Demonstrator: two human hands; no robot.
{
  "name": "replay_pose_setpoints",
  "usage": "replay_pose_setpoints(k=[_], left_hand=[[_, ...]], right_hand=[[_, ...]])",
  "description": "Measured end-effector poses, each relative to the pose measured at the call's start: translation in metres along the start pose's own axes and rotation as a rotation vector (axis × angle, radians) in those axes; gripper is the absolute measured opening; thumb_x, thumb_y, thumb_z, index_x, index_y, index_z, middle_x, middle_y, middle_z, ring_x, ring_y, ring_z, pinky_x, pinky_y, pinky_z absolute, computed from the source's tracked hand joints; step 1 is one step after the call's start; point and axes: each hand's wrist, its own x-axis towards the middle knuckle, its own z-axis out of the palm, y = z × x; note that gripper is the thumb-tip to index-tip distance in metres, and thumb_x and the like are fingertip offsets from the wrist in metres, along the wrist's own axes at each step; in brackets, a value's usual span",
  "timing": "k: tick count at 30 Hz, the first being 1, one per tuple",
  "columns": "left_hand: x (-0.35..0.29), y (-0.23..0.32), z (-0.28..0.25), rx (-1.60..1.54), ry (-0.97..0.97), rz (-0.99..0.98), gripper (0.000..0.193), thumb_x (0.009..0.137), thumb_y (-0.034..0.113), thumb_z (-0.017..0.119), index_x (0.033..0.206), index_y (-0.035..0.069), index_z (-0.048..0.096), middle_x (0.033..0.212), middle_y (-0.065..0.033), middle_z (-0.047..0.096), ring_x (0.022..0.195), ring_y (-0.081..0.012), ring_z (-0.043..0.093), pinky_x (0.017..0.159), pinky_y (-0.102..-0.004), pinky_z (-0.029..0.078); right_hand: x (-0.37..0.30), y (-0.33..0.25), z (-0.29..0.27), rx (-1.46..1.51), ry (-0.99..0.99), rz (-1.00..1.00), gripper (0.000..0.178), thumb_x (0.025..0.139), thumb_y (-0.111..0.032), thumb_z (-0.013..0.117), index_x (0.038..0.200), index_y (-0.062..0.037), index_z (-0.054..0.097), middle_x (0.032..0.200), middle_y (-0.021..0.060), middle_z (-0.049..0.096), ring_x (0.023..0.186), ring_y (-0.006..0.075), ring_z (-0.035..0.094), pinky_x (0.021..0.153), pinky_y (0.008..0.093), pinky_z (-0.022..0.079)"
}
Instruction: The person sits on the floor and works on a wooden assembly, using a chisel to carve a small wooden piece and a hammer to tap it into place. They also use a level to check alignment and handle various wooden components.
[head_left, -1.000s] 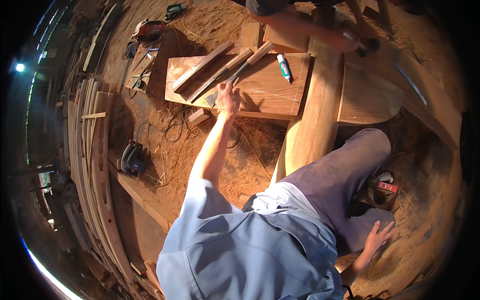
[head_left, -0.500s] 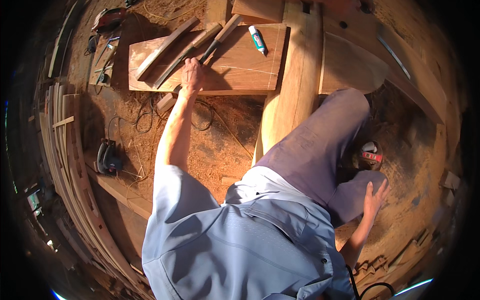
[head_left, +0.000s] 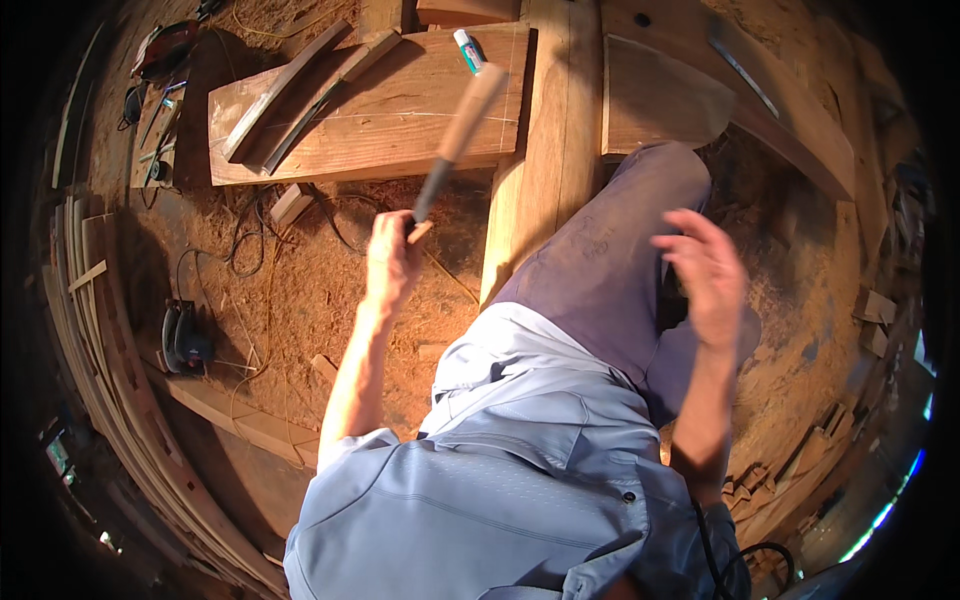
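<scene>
My left hand (head_left: 394, 252) is closed round the metal end of a chisel (head_left: 462, 125), whose wooden handle points up and away to the right. Its cutting end is hidden in my fist. Over my thigh, my right hand (head_left: 708, 280) is raised with nothing in it, fingers apart, loosely bent and slightly blurred. Beyond my left hand lies a thick wooden board (head_left: 420, 110) with pale lines on it. On that board rest a dark wooden strip (head_left: 285, 95), a long tool with a wooden handle and metal blade (head_left: 335, 95), and a white and teal tube (head_left: 467, 50).
A heavy timber beam (head_left: 562, 110) runs beneath the board's right end. Power tools, one dark (head_left: 185, 338) and one red (head_left: 166, 48), sit on the sawdust-strewn floor, with cables near the dark one. Long wood strips (head_left: 100, 330) are stacked at left. A curved timber (head_left: 790, 140) stands right.
My left hand has lifted the chisel off the board and drawn it nearer to me. My right hand has risen from my knee and moved forward and left.
</scene>
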Motion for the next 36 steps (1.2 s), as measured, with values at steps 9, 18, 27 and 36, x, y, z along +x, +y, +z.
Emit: replay_pose_setpoints(k=[9, 18, 27, 36], left_hand=[[0.013, 0.131, 0.009, -0.302, -0.404, 0.368, 0.052, 0.073, -0.007, 0.068, 0.123, 0.001, 0.055, 0.113, -0.0203, 0.058, 0.101, -0.0417, 0.062, 0.082, -0.0437, 0.055], [0.016, 0.141, 0.012, -0.325, -0.192, 0.242, 0.054, 0.092, 0.027, 0.072, 0.127, -0.002, 0.043, 0.116, -0.0203, 0.05, 0.097, -0.0327, 0.059, 0.075, -0.0384, 0.054], [0.046, 0.023, 0.062, -0.899, -0.081, -0.619, 0.017, 0.1, 0.018, 0.061, 0.107, 0.002, 0.058, 0.089, -0.0035, 0.059, 0.07, -0.0129, 0.056, 0.064, -0.0299, 0.049], [0.09, -0.012, 0.103, -1.386, -0.008, -0.793, 0.015, 0.094, 0.009, 0.068, 0.105, 0.005, 0.058, 0.084, -0.0039, 0.061, 0.071, -0.0172, 0.066, 0.064, -0.0323, 0.058]], right_hand=[[0.028, 0.023, 0.083, 0.315, -0.423, 0.122, 0.059, 0.095, -0.027, 0.069, 0.142, 0.0018, 0.047, 0.108, 0.0042, 0.063, 0.089, 0.0084, 0.058, 0.083, 0.0228, 0.049], [0.026, 0.037, 0.075, 0.456, -0.217, 0.162, 0.035, 0.101, -0.029, 0.061, 0.119, 0.0008, 0.062, 0.103, 0.008, 0.067, 0.087, 0.0121, 0.067, 0.079, 0.0241, 0.055], [0.097, 0.034, 0.082, 0.107, -0.119, 0.018, 0.026, 0.097, -0.013, 0.063, 0.118, 0.0025, 0.06, 0.106, 0.0105, 0.069, 0.092, 0.0121, 0.067, 0.085, 0.0256, 0.055], [0.167, 0.02, 0.13, -0.22, -0.115, -0.121, 0.022, 0.094, -0.015, 0.069, 0.105, 0.0033, 0.066, 0.084, 0.0052, 0.068, 0.071, 0.01, 0.064, 0.067, 0.0233, 0.055]])
